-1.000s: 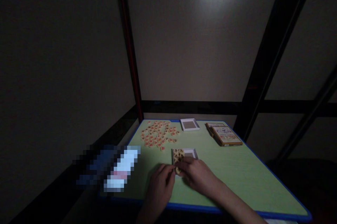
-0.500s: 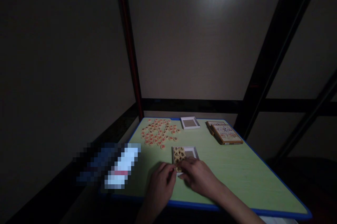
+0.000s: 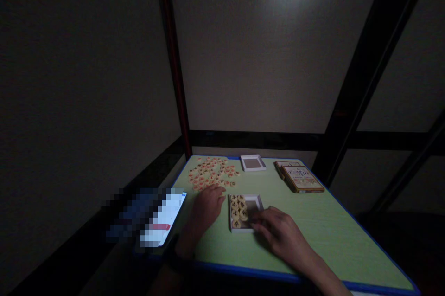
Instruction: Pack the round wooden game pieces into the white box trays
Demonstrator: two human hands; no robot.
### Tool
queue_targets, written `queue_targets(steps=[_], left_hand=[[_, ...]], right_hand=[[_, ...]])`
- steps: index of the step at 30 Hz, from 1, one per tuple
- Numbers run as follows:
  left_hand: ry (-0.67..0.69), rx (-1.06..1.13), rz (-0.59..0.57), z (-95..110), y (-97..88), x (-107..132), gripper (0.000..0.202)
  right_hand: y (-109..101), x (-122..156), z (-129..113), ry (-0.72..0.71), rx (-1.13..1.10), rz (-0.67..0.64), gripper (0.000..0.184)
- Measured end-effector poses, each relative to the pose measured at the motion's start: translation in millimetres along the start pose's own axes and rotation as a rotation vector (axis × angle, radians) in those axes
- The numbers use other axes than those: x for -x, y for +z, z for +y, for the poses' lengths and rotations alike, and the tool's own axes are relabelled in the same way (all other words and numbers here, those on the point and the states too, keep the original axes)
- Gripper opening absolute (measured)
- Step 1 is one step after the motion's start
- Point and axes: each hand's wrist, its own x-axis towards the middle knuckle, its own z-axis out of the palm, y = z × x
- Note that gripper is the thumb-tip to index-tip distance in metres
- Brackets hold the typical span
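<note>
Round wooden Chinese chess pieces with dark characters (image 3: 235,213) sit in two columns along the left side of a shallow white box (image 3: 261,202). At the box's lower right edge is my right hand (image 3: 280,235), its fingers loosely curved and slightly apart, no piece visible in them. My left hand (image 3: 208,205) lies over the near edge of a scattered group of Chinese chess pieces (image 3: 210,170), most with red characters. Its fingers stretch forward and to the right; any piece under them is hidden.
Behind the box, a second white tray (image 3: 243,163) stands at the table's far edge. Two flat printed boxes (image 3: 302,177) lie stacked at the right. A lit phone (image 3: 167,219), partly pixelated, is at the left edge of the green table (image 3: 313,222) with blue edging.
My left hand has left the white box and moved up and left to the scattered pieces. My right hand has drawn back rightward, uncovering the pieces in the box.
</note>
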Motion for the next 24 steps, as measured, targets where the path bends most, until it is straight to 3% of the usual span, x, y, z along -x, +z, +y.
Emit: queue_targets(steps=[5,10,15,19,24], left_hand=[[-0.015,-0.368,-0.25,2,-17.3,-70,0.026],[-0.036,-0.399,-0.331,8,-11.5,-97,0.027],[-0.02,-0.382,-0.334,6,-10.4,-96,0.027],[0.018,-0.343,-0.259,5,-21.1,-85,0.028],[0.21,-0.058,-0.132,8,-28.8,-51,0.021]], right_hand=[[7,19,14,-0.055,0.017,0.199,0.018],[12,21,12,-0.125,0.057,0.25,0.017],[10,20,9,-0.133,0.082,0.273,0.018],[8,22,12,-0.098,0.029,0.291,0.02],[2,8,11,0.2,-0.251,0.246,0.024]])
